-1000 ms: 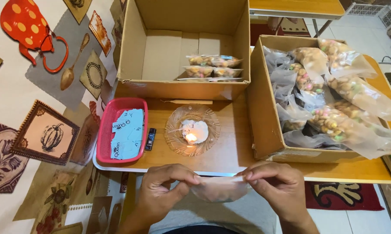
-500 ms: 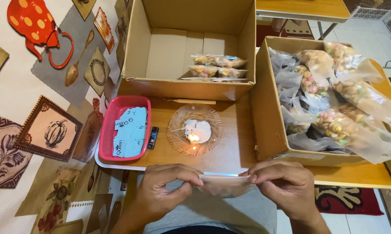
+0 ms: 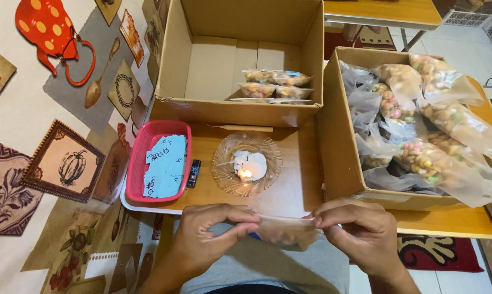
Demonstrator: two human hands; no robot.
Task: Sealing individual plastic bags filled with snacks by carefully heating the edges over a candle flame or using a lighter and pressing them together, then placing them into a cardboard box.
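At a wooden counter (image 3: 300, 185) set against a patterned cloth (image 3: 33, 163) printed with a teapot, a spoon and framed fruit, we look down on two bare hands at the near edge; between them we see a small clear bag (image 3: 287, 231) stretched flat, its top edge running left to right, level with the counter's front; the left hand (image 3: 216, 231) pinches one end and the right hand (image 3: 352, 231) pinches the other, fingers closed narrow on the plastic, each about equally near the bag. Straight ahead of the bag, just beyond the hands, a lit candle (image 3: 246, 173) sits in a glass dish (image 3: 247, 163), so the flame lies directly forward of the bag's long edge; to the left of the dish a red basket (image 3: 140, 163) holds blue paper labels (image 3: 166, 166), with a small dark lighter (image 3: 193, 173) beside it. Farther back an open cardboard box (image 3: 240, 111) holds a few filled snack packets (image 3: 276, 84); on the right a second box (image 3: 338, 147) is heaped with larger bags of coloured snacks (image 3: 431, 141).
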